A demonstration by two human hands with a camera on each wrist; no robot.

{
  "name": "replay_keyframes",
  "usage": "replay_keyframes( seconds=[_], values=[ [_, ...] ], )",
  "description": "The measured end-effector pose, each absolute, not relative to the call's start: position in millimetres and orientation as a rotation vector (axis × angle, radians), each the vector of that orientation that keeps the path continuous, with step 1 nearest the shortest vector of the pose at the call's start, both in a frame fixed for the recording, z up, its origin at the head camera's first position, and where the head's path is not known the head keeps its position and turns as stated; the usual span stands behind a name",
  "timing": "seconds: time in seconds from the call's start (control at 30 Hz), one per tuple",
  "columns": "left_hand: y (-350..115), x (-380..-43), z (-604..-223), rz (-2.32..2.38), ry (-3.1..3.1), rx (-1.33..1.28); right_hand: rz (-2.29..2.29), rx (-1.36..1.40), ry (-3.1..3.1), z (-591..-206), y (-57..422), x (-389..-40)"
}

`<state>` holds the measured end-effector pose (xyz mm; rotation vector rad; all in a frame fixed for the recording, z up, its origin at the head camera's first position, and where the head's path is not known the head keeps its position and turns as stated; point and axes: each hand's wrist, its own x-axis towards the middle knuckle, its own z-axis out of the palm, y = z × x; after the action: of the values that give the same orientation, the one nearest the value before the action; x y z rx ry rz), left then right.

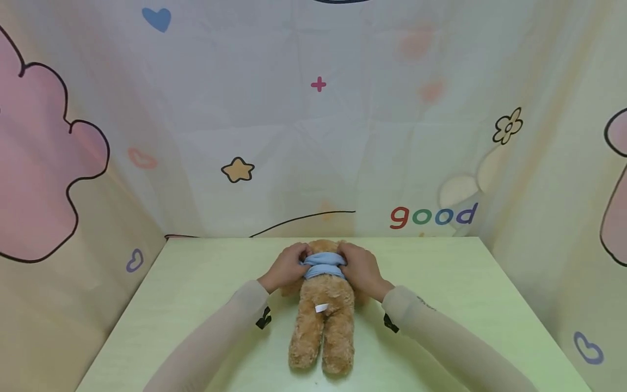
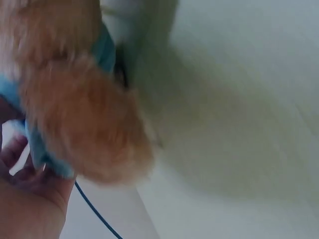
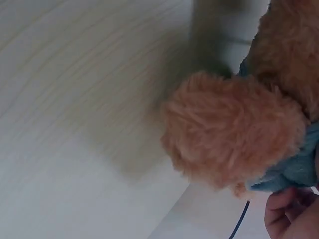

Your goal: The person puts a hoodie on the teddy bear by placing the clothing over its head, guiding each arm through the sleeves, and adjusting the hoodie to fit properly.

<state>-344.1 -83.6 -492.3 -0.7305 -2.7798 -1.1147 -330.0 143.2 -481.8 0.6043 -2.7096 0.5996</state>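
Observation:
A brown teddy bear [image 1: 326, 305] lies on the table with its head at the far edge and its legs toward me. Its light blue shirt [image 1: 324, 259] is bunched up round the upper body, and a small white tag [image 1: 321, 308] shows low on the body. My left hand [image 1: 286, 267] pinches the shirt at the left side, with the thumb on the cloth. On the right side my right hand [image 1: 362, 269] grips the shirt too. The bear's arm [image 2: 89, 124] sticks out beside the left hand; the other arm [image 3: 234, 129] shows in the right wrist view.
The pale green table [image 1: 196, 305] ends at a printed cloth backdrop [image 1: 274, 136], with more cloth at both sides. A dark strap end [image 1: 263, 318] hangs at the left wrist, another [image 1: 391, 323] at the right wrist.

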Motion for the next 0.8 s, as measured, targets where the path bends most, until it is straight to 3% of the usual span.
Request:
replay_keyframes(
  seconds=[0.33,0.67,0.8],
  values=[
    [-94,-324,-484,-1.134,-2.748,-0.606,0.957,0.763,-2.647,-470,167,-326],
    [-92,-290,-457,-0.861,-2.81,-1.037,1.0,1.13,-2.744,-454,174,-299],
    [-89,-284,-461,-0.662,-2.964,-1.072,0.993,1.205,-2.854,-457,179,-299]
  ],
)
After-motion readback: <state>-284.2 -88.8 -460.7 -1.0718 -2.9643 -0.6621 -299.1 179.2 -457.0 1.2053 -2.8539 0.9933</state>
